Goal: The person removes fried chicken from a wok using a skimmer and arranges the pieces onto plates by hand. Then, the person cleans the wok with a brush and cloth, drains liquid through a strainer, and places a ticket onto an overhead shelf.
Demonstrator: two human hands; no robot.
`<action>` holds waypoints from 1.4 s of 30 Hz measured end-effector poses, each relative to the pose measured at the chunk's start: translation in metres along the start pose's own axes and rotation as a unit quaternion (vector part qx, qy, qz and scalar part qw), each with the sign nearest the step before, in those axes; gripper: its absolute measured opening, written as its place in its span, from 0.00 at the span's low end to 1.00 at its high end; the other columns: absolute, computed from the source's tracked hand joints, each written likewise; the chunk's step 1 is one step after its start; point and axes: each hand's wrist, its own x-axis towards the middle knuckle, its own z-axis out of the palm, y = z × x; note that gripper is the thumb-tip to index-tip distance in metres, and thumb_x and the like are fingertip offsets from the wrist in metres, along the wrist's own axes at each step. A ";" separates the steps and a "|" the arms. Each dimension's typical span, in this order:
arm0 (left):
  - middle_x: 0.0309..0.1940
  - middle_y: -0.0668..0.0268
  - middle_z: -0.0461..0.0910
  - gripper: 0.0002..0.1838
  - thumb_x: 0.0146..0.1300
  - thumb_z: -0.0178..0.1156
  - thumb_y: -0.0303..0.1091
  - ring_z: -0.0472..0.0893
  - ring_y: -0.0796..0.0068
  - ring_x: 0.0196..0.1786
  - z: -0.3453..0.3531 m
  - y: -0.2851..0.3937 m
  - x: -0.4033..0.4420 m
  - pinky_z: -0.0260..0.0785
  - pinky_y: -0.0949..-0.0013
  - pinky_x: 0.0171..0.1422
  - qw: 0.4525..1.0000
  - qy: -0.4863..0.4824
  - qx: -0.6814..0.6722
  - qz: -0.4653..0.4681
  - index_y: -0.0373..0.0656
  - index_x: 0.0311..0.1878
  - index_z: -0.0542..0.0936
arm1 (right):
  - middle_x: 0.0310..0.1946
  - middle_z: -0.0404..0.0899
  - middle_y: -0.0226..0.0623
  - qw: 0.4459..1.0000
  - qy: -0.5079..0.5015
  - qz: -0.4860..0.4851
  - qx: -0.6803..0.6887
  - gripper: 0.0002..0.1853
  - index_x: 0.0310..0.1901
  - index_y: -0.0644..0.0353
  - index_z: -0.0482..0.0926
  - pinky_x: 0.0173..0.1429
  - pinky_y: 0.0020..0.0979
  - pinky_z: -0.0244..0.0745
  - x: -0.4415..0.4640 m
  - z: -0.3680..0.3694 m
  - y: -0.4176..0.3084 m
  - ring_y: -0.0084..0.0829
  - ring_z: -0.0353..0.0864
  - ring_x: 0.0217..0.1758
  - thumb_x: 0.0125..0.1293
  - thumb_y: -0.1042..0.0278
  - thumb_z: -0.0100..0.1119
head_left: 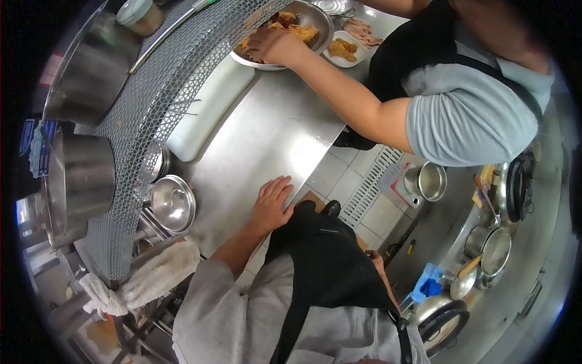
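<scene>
Steel pots (88, 176) stand beyond the left side of the metal table (273, 121), the thing these places are told from. Grey mesh (142, 121) runs along that same side, and a white towel (160, 276) hangs off the table's near left corner. Next come shiny bowls (173, 203) close by the table's left edge, then a long white slab (212, 109) lying on its left part.

The wearer's left hand (271, 203) rests palm down on the table's near right edge, fingers spread and loose, gripping nothing that shows. At the table's far end another person's hand (276, 47) reaches into a big bowl (325, 29) of fried pieces (303, 31). Beside that bowl, also on the table, a white plate (364, 54) holds a few more, with pale strips (362, 31) just past it.

Right of the table, the wearer's right hand (377, 261) hangs beside the black apron (330, 267); its fingers are mostly hidden, so I cannot tell whether it holds anything. Farther right of the table sits a pot (429, 179).

By my judgement the food is partway along: some pieces are already plated, plenty are in the bowl, and neither of the wearer's hands is on them.
</scene>
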 end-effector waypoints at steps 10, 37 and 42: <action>0.67 0.57 0.71 0.26 0.53 0.66 0.34 0.68 0.57 0.71 -0.002 0.002 -0.001 0.57 0.52 0.76 1.000 -0.001 0.007 0.016 0.38 0.56 0.77 | 0.44 0.87 0.43 0.994 -0.008 -0.061 0.089 0.19 0.54 0.67 0.81 0.51 0.34 0.79 0.019 0.013 0.080 0.33 0.87 0.45 0.68 0.62 0.65; 0.69 0.57 0.69 0.26 0.55 0.64 0.36 0.65 0.59 0.74 0.000 -0.007 -0.013 0.54 0.53 0.77 1.000 0.008 -0.007 0.020 0.38 0.58 0.77 | 0.43 0.86 0.45 0.994 0.057 -0.058 0.076 0.26 0.58 0.67 0.79 0.51 0.33 0.78 -0.023 0.027 0.098 0.34 0.86 0.45 0.64 0.58 0.68; 0.69 0.57 0.69 0.26 0.55 0.65 0.36 0.65 0.59 0.74 -0.005 -0.003 -0.012 0.54 0.52 0.77 1.000 -0.004 -0.005 0.014 0.39 0.59 0.76 | 0.44 0.87 0.47 0.998 0.043 -0.033 0.043 0.22 0.57 0.67 0.79 0.52 0.35 0.78 -0.023 0.038 0.080 0.37 0.86 0.47 0.66 0.61 0.65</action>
